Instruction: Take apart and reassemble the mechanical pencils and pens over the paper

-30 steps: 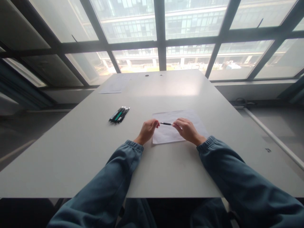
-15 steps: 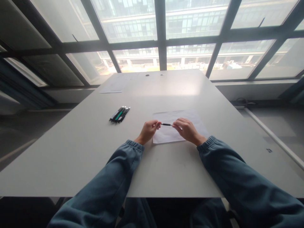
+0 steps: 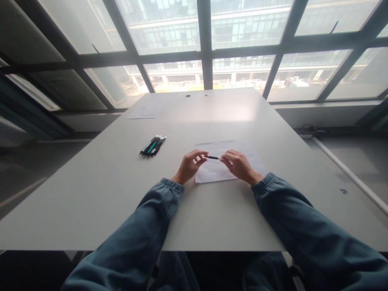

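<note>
A slim pen (image 3: pixel 213 157) with a dark barrel and a pale right end is held nearly level above a white sheet of paper (image 3: pixel 216 174). My right hand (image 3: pixel 238 163) pinches the pen's right end between thumb and fingertips. At the left end, my left hand (image 3: pixel 188 165) has thumb and fingers parted, with a gap between them; the index fingertip is right by the pen, and whether it touches cannot be made out. Left of my hands, a bunch of several dark pens (image 3: pixel 152 146), with a green one among them, lies on the table.
The white table (image 3: pixel 100 194) runs up to a large framed window (image 3: pixel 207 68). More paper (image 3: pixel 145 110) lies at its far left. A dark round spot (image 3: pixel 188 96) shows near the far edge, and a small dark mark (image 3: pixel 343 191) at the right.
My left thumb and fingers have parted from their pinch on the pen's left end. That end has tipped up slightly. My right hand keeps its hold.
</note>
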Demonstrator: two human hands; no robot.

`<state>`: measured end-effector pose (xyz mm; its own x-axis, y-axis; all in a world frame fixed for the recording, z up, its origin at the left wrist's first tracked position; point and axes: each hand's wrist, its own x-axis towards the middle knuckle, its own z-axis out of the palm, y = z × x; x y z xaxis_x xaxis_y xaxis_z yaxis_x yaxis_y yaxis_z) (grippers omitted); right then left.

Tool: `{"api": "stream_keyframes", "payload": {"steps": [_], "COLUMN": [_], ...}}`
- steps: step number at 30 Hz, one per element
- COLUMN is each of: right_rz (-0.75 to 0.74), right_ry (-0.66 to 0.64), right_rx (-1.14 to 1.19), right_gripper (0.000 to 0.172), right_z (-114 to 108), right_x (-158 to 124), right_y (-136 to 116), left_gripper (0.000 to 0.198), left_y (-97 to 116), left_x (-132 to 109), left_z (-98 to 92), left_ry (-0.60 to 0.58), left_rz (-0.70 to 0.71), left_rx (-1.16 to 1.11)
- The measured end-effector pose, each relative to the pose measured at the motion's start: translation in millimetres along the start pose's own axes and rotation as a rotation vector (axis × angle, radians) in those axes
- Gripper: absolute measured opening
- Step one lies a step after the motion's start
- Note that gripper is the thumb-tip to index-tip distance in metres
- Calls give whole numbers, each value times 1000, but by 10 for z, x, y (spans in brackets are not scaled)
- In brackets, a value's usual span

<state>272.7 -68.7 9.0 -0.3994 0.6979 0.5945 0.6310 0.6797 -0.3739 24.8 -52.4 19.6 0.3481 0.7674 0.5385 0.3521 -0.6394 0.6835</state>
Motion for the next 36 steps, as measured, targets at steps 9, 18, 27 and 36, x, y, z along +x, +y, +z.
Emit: {"api": "stream_keyframes", "payload": {"steps": [9,18,27,36], "right_rz": [7,-4,-10,-18], "right_ry": [7,14,7,4], "right_rx": [14,37,45,50], "right_gripper": [21,19,16,15], "right_z": [17,14,9,5], "right_x": [-9,-11,-8,-4], "right_y": [21,18,6,7], "left_gripper": [57,71,71,59], "left_y": [-11,-19,-13,-17], "left_x": [-3,-21,-28,-23], "left_z": [-20,4,15,24], "left_ry": [15,-77,-111,-134], "left_rz": [-180,-304,-309,-278], "left_rx": [43,61,46,42]}}
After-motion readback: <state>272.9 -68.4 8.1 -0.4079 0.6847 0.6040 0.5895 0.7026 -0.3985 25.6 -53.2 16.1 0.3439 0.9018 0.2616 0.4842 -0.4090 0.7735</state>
